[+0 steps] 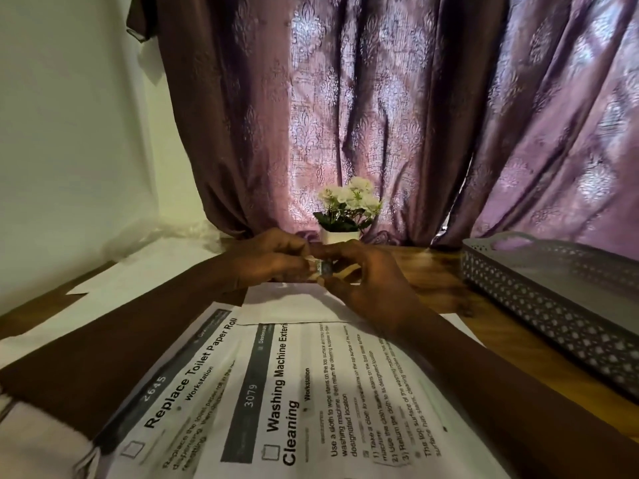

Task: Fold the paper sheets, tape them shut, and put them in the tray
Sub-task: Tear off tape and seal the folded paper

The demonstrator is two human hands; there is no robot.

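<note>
Left grip (273,259) and right grip (363,285) pinch a small grey tape roll (323,268) over printed sheets (311,392).

Curtain (345,115): mauve-purple, woven with a paler repeating floral damask motif. Tray (553,305): grey, walls pierced in a regular lattice pattern. Paper sheets (311,392): white, black print, dark grey header bars with white numerals. Flowers (349,198): white; leaves (332,217) dark green; pot (340,236) white. Table (484,326): warm brown wood grain. Wall (69,133): pale cream.

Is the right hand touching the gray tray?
Apart. The head view shows bare wooden table between the right hand and the tray.
</note>
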